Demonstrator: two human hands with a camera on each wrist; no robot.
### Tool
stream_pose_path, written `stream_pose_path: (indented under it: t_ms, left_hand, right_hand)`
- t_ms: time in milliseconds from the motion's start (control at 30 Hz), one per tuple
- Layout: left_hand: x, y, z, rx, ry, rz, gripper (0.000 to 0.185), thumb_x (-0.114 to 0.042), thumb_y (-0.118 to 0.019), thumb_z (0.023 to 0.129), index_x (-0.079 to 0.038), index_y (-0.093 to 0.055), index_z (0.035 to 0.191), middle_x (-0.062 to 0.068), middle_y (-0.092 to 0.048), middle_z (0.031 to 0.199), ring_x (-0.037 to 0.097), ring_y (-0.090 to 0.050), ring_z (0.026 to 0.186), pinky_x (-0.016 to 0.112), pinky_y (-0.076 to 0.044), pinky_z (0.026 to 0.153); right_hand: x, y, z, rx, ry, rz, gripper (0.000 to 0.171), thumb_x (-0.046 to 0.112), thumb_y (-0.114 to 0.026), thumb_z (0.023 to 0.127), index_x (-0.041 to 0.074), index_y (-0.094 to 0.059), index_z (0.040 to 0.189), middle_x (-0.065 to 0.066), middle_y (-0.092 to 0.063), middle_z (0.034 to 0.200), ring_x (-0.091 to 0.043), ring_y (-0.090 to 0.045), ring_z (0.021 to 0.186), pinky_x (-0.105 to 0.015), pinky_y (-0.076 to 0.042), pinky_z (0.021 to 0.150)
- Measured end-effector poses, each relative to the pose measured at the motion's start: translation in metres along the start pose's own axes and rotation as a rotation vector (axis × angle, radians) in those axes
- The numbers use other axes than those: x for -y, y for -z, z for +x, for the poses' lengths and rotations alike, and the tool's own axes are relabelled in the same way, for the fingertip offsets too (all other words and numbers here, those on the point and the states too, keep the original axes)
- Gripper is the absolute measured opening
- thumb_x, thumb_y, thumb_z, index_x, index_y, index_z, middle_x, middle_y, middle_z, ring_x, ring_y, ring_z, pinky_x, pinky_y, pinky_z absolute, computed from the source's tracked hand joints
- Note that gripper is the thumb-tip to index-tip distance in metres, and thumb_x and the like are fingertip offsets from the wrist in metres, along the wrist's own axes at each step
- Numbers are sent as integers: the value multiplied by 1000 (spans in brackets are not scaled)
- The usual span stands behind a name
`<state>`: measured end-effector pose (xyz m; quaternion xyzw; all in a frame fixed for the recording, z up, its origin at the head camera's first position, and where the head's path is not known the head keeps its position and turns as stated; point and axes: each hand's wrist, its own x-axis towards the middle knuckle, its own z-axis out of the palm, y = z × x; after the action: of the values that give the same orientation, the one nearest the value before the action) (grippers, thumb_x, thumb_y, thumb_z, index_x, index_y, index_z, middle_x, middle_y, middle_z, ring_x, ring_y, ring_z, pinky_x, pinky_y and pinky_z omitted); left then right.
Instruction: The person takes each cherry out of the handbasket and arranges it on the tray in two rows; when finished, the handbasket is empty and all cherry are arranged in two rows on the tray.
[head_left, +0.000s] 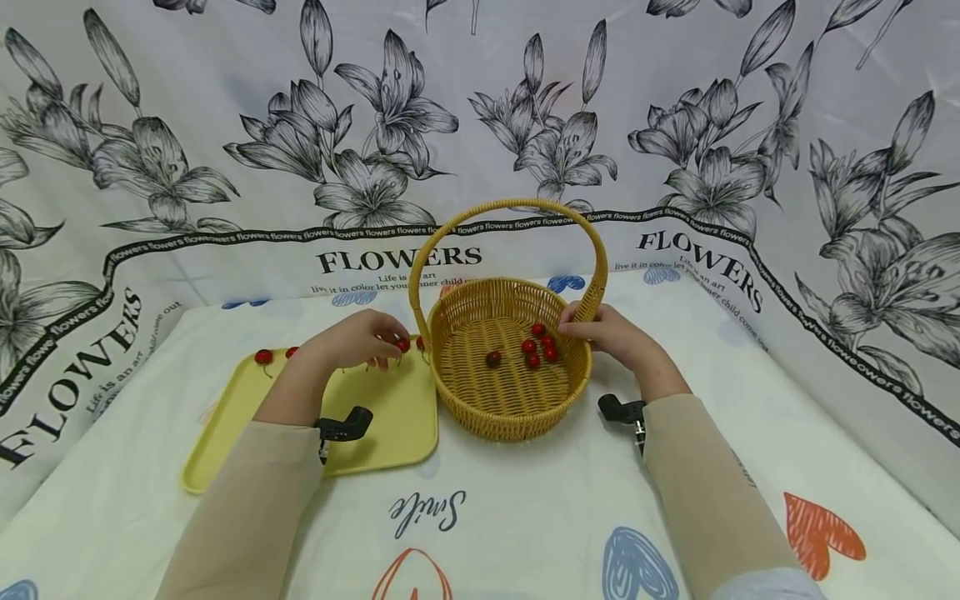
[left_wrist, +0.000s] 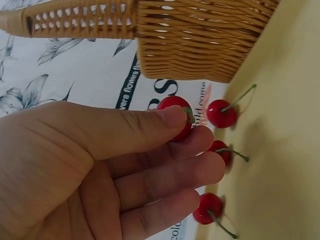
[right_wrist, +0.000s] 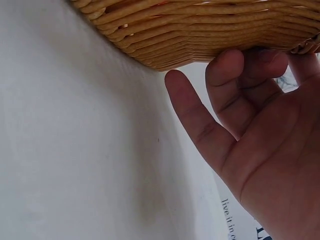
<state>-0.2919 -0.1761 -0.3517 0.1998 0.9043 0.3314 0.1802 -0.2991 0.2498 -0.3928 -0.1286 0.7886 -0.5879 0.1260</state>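
Observation:
In the left wrist view, my left hand [head_left: 352,340] pinches a red cherry [left_wrist: 168,103] between thumb and index finger, its other fingers loosely bent. It is above the far side of a yellow tray [head_left: 382,429], just left of a round wicker basket [head_left: 510,427] with a tall arched handle. More stemmed cherries [left_wrist: 222,114] lie along the tray's far edge. My right hand [head_left: 621,335] grips the basket's right rim by the foot of the handle, thumb over the rim and fingers against the outer wall. Several red cherries [head_left: 550,354] lie inside the basket, with a darker one [head_left: 492,358] apart from them.
The tray's right end sits close against the basket's left side. A white cloth [head_left: 525,517] printed with hearts and lettering covers the table. Behind it rises a flower-printed backdrop [head_left: 510,92]. The basket handle [head_left: 517,202] arches high above the bowl.

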Motion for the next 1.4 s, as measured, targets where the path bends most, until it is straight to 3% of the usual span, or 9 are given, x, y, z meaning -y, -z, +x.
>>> stream_pose_path:
  t_ms: [233, 400, 533, 967, 1200, 1400]
  left_hand:
    - [1, -15, 8, 4, 2, 47, 27, -13, -75, 95, -1, -71, 119, 9, -72, 102, 24, -65, 75, 40, -54, 69]
    - [-4, -23, 13, 15, -17, 122, 23, -16, -80, 91, -8, -75, 112, 6, -68, 89, 21, -57, 80, 34, -50, 71]
    - [-4, -26, 17, 22, -25, 177, 23, -17, -81, 89, -9, -76, 109, 5, -66, 88, 21, -56, 82, 34, -47, 73]
    - [-9, -27, 15, 15, -30, 176, 27, -17, -82, 88, -11, -76, 114, 5, -68, 91, 21, -57, 82, 35, -47, 75]
    - [-22, 3, -10, -110, -59, 126, 33, -23, -77, 93, -11, -71, 123, 10, -64, 96, 25, -57, 77, 38, -49, 63]
    - [-39, 25, -39, -375, -37, 130, 40, -29, -72, 98, -10, -63, 132, 11, -58, 100, 28, -54, 81, 41, -47, 67]
  right_hand:
    - [0, 0, 0, -2, -11, 3, 24, 26, -71, 97, 7, -64, 109, -22, -62, 125, -33, -59, 120, -53, -46, 103]
    - [-1, -1, 1, -4, -11, 2, 24, 26, -71, 97, 6, -64, 109, -22, -62, 126, -34, -60, 120, -53, -46, 103]
    - [-1, 0, 0, -4, -3, -1, 23, 26, -71, 97, 7, -65, 109, -21, -63, 126, -33, -60, 119, -51, -47, 101]
    - [-1, -1, 0, -1, -5, 4, 25, 26, -71, 97, 6, -64, 111, -20, -63, 127, -32, -59, 120, -53, -45, 103]
    - [1, -1, 1, -1, -4, 3, 25, 26, -71, 97, 6, -64, 110, -20, -63, 125, -33, -60, 119, -51, -46, 102]
    - [1, 0, -1, 5, -9, -7, 28, 27, -70, 98, 4, -63, 111, -20, -62, 127, -33, -58, 121, -53, -44, 104]
